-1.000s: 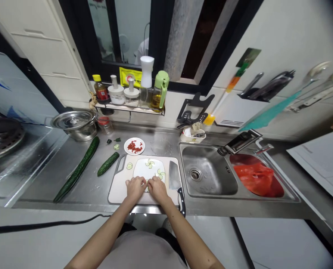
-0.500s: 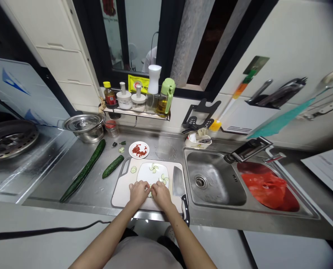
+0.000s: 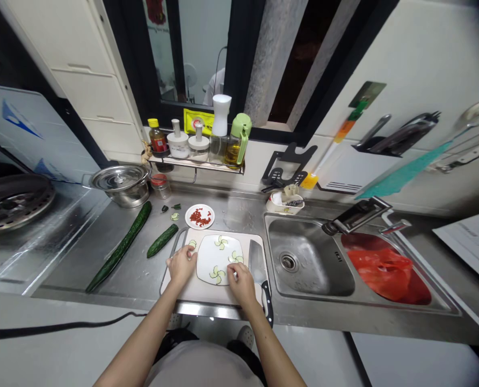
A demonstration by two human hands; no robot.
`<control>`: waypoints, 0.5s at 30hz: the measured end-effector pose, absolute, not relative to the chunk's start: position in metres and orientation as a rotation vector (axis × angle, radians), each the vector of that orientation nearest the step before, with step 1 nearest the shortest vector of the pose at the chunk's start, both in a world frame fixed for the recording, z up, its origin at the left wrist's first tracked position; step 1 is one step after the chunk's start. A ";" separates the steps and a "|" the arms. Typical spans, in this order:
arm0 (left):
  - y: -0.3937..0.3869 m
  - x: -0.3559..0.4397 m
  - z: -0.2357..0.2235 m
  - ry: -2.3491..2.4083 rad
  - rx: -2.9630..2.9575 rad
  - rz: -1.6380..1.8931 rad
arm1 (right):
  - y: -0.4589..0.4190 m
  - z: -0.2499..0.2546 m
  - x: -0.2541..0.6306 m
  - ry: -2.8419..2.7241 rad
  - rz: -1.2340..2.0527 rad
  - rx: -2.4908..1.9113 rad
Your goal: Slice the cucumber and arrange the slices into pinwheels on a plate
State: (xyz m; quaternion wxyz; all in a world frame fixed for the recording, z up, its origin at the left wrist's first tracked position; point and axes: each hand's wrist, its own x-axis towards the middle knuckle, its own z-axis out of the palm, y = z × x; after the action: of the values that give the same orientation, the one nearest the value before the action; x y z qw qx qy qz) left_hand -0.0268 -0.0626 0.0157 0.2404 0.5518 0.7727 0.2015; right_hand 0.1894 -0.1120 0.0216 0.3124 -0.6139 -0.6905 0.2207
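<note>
A white square plate [image 3: 207, 252] lies on the pale cutting board [image 3: 199, 294]. It bears three pinwheels of cucumber slices: an upper one [image 3: 221, 242], a right one [image 3: 235, 257] and a lower one [image 3: 217, 275]. My left hand [image 3: 182, 264] is over the board's left side, its thumb and fingers apart beside a few loose cucumber slices [image 3: 192, 244]. At the plate's lower right edge, my right hand [image 3: 241, 282] is loosely curled, with nothing visible between its fingertips. A kitchen knife [image 3: 256, 260] rests along the board's right side, its black handle over the front edge.
Left of the board lie a short cucumber piece [image 3: 162, 241] and a long cucumber [image 3: 121, 247]. Behind it stands a small plate of chopped red pieces [image 3: 204, 207]. The sink [image 3: 312, 263] is at the right, a steel pot [image 3: 121, 185] at the back left.
My hands have moved apart from the plate's lower edge, the left toward the loose slices and the right slightly rightward. The lower cucumber pinwheel is now uncovered.
</note>
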 end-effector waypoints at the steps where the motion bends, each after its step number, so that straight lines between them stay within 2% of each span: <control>1: -0.059 -0.032 0.015 2.149 1.480 0.551 | -0.114 0.022 0.192 -1.793 0.582 -1.612; 15: -0.035 -0.038 -0.001 2.345 1.465 0.336 | -0.121 0.025 0.210 -1.625 0.588 -1.640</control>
State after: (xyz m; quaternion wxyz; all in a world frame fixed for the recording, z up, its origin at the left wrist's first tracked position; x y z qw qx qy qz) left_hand -0.0383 -0.0353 -0.0013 0.1772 0.5176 0.8287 0.1186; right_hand 0.2098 -0.1206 0.0253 0.3706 -0.6392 -0.6336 0.2292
